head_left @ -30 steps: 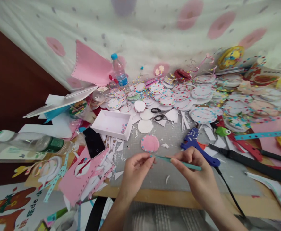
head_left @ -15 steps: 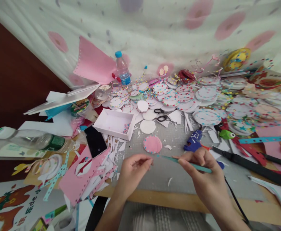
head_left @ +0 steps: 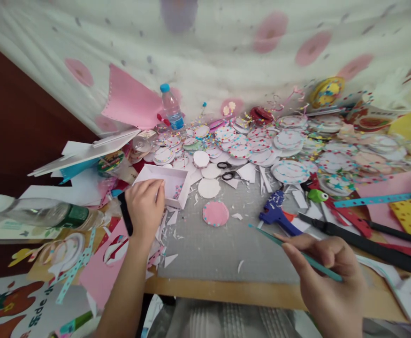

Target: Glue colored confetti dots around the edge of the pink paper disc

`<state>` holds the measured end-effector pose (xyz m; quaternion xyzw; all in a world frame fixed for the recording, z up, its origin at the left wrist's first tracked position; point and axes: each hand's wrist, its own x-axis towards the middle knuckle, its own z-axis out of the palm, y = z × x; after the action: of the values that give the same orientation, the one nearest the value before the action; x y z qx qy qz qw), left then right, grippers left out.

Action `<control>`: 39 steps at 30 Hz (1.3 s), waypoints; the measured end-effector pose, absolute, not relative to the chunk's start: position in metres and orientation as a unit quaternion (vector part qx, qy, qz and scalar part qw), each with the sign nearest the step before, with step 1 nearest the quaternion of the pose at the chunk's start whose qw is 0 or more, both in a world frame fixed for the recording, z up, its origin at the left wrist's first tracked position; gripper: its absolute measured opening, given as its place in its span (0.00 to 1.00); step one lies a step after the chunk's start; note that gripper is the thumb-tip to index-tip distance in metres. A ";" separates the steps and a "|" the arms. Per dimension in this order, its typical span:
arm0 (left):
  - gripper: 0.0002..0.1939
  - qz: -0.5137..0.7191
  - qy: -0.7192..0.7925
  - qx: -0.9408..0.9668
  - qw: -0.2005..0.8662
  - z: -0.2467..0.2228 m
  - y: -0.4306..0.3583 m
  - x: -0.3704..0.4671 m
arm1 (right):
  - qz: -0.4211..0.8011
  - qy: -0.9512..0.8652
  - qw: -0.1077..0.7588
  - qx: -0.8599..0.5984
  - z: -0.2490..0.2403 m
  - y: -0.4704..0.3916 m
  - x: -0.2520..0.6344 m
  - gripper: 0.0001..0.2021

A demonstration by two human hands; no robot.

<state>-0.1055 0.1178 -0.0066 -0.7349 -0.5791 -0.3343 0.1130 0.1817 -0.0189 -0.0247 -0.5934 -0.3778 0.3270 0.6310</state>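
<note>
My right hand point(head_left: 332, 272) pinches a pair of teal tweezers point(head_left: 320, 266), whose thin tip points left over the grey mat; a tiny blue bit shows at the tip. My left hand point(head_left: 145, 204) is raised at the front left corner of a white paper box point(head_left: 187, 185), its fingers curled together. Whether anything is between them is hidden. Small pink and blue dots point(head_left: 178, 190) lie in the box's right end. A pink paper disc point(head_left: 216, 213), edged in part with blue dots, lies on the mat between my hands. Beyond it is a plain white disc point(head_left: 209, 188).
Scissors point(head_left: 228, 171) lie behind the discs. A blue glue gun point(head_left: 277, 213) and a black-handled tool point(head_left: 360, 239) lie to the right. Many decorated discs point(head_left: 290, 141) are heaped along the back. Bottles point(head_left: 43, 211) and paper scraps crowd the left.
My left hand has moved from near the tweezers' tip up and left to the box, now covering most of the phone. My right hand with the tweezers has moved right and down.
</note>
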 end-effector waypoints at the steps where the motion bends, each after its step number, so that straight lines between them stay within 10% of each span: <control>1: 0.06 -0.347 -0.581 -0.727 0.120 -0.005 0.105 -0.098 | 0.295 -0.405 0.634 -0.589 -0.024 -0.020 0.180 0.19; 3: 0.07 -0.414 -0.583 -0.694 0.086 -0.002 0.073 -0.076 | 0.202 -0.504 0.609 -0.579 -0.023 -0.020 0.177 0.14; 7: 0.15 -0.438 -0.558 -0.619 -0.337 -0.003 0.012 -0.023 | 0.033 -0.730 0.456 -0.508 -0.032 -0.020 0.171 0.15; 12: 0.21 -0.403 -0.528 -0.433 -0.609 -0.019 -0.015 0.012 | 0.056 -0.842 0.385 -0.374 -0.051 -0.024 0.162 0.17; 21: 0.19 -0.447 -0.546 -0.385 -0.595 -0.033 -0.005 -0.002 | 0.225 -0.827 0.360 -0.369 -0.036 -0.023 0.167 0.22; 28: 0.24 -0.372 -0.513 -0.518 -0.575 -0.039 0.002 -0.027 | -0.043 -0.685 0.280 -0.671 -0.074 -0.008 0.246 0.25; 39: 0.23 -0.306 -0.488 -0.615 -0.539 -0.049 0.007 -0.030 | 0.103 -0.701 0.212 -0.673 -0.081 0.014 0.273 0.23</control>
<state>-0.0300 0.0066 -0.0493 -0.6145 -0.4884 -0.3063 -0.5385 0.2733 0.0138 -0.0808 -0.6729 -0.7012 0.1025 0.2119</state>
